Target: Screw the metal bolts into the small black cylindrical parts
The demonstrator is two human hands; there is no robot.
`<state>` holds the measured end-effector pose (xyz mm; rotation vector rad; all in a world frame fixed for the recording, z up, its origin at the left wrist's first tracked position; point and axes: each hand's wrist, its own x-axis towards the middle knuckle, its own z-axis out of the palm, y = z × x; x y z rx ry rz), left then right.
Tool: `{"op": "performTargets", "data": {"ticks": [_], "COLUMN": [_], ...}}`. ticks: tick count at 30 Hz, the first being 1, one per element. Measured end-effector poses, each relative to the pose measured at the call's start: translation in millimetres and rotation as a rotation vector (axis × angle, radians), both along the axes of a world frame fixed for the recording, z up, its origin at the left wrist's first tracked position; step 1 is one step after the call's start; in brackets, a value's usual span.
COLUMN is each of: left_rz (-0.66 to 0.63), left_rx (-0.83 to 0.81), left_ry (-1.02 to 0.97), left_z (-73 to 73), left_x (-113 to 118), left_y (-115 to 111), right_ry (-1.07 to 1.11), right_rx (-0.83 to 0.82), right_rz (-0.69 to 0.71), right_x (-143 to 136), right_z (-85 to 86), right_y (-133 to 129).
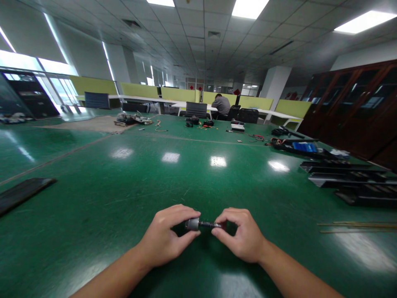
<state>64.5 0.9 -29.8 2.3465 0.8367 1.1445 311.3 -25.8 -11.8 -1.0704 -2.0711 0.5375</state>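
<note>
Overhead, a gridded ceiling [186, 25] with bright light panels [250, 7]. Below, across most of the view, a glossy green tabletop [161, 178], scratched and spotted with pale reflections. Along the right, tall reddish-brown cabinets [356, 101] with glazed doors. At the back, a row of yellow-green partitions [139, 90]. In front of those, dark chairs [196, 110] and, bent forward in a gray top, a seated person [223, 105]. Toward the right edge, long black channel-shaped pieces [350, 179], laid side by side; at the left edge, a flat dark slab [25, 192]. Nearer, at lower right, some thin yellowish rods [356, 226], roughly parallel.

At lower middle, the left hand [167, 236], curled round a thick gray end, with thumb and fingers on opposite sides. Just across from it, the right hand [243, 236], pinching a slim tip between thumb and fingertips. Between both, smallest of all, the gray-and-black cylindrical part [204, 224], nearly level, with its dark shaft toward the right. Contact between part and tabletop, impossible to tell.
</note>
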Motion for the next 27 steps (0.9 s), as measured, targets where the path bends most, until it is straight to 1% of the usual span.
{"op": "performTargets", "data": {"ticks": [12,27], "left_rz": [0.013,0.025], "left_rx": [0.019,0.035], "left_ry": [0.011,0.011], "left_z": [0.5,-0.8], "left_x": [-0.9,-2.8], "left_y": [-0.4,1.7], "right_ry": [0.002,-0.01], "right_rx": [0.002,0.009], "right_rz": [0.003,0.0], "right_x": [1.8,2.9], "right_z": [-3.3,0.1], "right_y": [0.5,1.1]}}
